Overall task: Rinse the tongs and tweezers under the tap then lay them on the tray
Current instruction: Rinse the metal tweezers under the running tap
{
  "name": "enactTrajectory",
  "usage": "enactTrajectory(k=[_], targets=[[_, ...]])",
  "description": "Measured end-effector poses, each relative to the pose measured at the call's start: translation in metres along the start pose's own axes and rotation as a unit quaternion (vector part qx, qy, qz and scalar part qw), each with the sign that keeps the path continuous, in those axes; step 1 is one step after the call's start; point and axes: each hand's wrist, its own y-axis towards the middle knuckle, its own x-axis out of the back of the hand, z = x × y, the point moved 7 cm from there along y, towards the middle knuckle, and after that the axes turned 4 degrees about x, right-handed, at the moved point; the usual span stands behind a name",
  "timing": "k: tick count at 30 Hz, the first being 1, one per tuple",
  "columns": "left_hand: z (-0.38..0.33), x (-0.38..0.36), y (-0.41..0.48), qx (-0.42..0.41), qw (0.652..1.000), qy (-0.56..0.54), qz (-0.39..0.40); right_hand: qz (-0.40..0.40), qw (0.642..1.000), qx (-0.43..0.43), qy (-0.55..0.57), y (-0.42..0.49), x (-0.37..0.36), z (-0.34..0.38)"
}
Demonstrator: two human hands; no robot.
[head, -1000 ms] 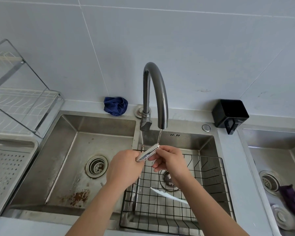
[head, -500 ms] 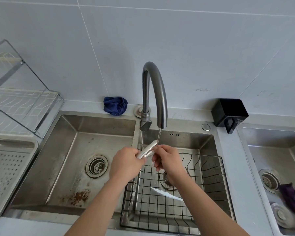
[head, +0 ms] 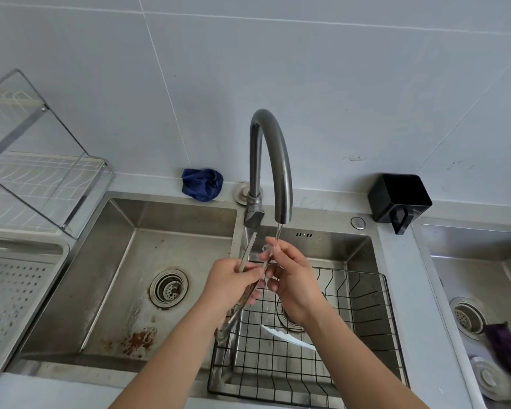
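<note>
Fingers first: the left hand (head: 233, 283) has its fingers (head: 248, 273) wrapped round the middle of the tongs (head: 250, 246), and the right hand (head: 292, 278) has its fingertips (head: 267, 256) pinched on the far arm near the tip, right under the thin stream from the tap (head: 270, 160). So both hands are clamped on the tongs, mid-frame above the sink divider. The tongs look like thin steel, so I'd guess light and stiff but springy, and properly slippery while wet; the scalloped tips could nip a finger. Best hold is probably mid-arm like the left hand has it, squeezing both arms together so they don't spring open. Long axis runs nearly up-down in the frame, tips pointing up toward the spout, hinge end down by the left wrist over the wire basket (head: 366, 305). A white thing (head: 289, 339) lies in the basket, lower middle, maybe the tweezers, can't really tell. The perforated tray (head: 18, 287) sits at the left edge, well apart from the hands.
</note>
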Motion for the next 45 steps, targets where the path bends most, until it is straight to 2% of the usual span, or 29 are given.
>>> enactTrajectory(k=[3, 5, 8, 11, 12, 13, 16, 18, 22, 27, 30, 33, 36, 39, 41, 45], targets=[[0.006, -0.012, 0.002, 0.038, 0.996, -0.047, 0.062, -0.010, 0.997, 0.028, -0.071, 0.002, -0.004, 0.011], [0.006, -0.018, 0.002, 0.035, 0.995, -0.061, 0.076, -0.038, 0.991, 0.039, -0.121, 0.004, -0.001, 0.018], [0.002, -0.027, 0.002, 0.038, 0.990, -0.105, 0.080, -0.038, 0.974, 0.082, -0.208, 0.004, -0.006, 0.027], [-0.006, -0.035, 0.004, 0.046, 0.984, -0.157, 0.076, -0.019, 0.896, 0.141, -0.421, 0.002, -0.013, 0.025], [-0.009, -0.038, 0.005, 0.046, 0.981, -0.169, 0.080, -0.008, 0.881, 0.162, -0.445, 0.000, -0.015, 0.025], [-0.011, -0.040, 0.006, 0.046, 0.978, -0.183, 0.087, 0.005, 0.886, 0.177, -0.430, -0.002, -0.018, 0.026], [-0.017, -0.047, 0.010, 0.056, 0.966, -0.231, 0.103, 0.047, 0.932, 0.159, -0.322, -0.002, -0.021, 0.025], [-0.020, -0.051, 0.013, 0.067, 0.962, -0.245, 0.104, 0.051, 0.941, 0.149, -0.300, -0.004, -0.018, 0.023], [-0.019, -0.057, 0.017, 0.063, 0.956, -0.266, 0.103, 0.057, 0.935, 0.165, -0.309, -0.003, -0.019, 0.025], [-0.024, -0.050, 0.020, 0.035, 0.962, -0.262, 0.065, 0.048, 0.928, 0.159, -0.334, 0.006, -0.029, 0.029], [-0.032, -0.050, 0.019, 0.003, 0.976, -0.209, 0.054, 0.013, 0.934, 0.137, -0.330, 0.013, -0.030, 0.030], [-0.031, -0.053, 0.017, 0.013, 0.973, -0.222, 0.067, -0.056, 0.951, 0.106, -0.286, 0.018, -0.022, 0.030], [-0.033, -0.052, 0.015, 0.039, 0.947, -0.304, 0.096, -0.096, 0.929, 0.160, -0.321, 0.013, -0.016, 0.039], [-0.039, -0.055, 0.016, 0.043, 0.927, -0.355, 0.110, -0.067, 0.881, 0.243, -0.401, 0.000, -0.020, 0.044], [-0.045, -0.054, 0.016, 0.032, 0.924, -0.367, 0.105, -0.060, 0.860, 0.241, -0.447, -0.004, -0.014, 0.036], [-0.061, -0.040, 0.018, -0.026, 0.907, -0.412, 0.084, -0.121, 0.797, 0.240, -0.541, -0.015, 0.006, 0.030]])
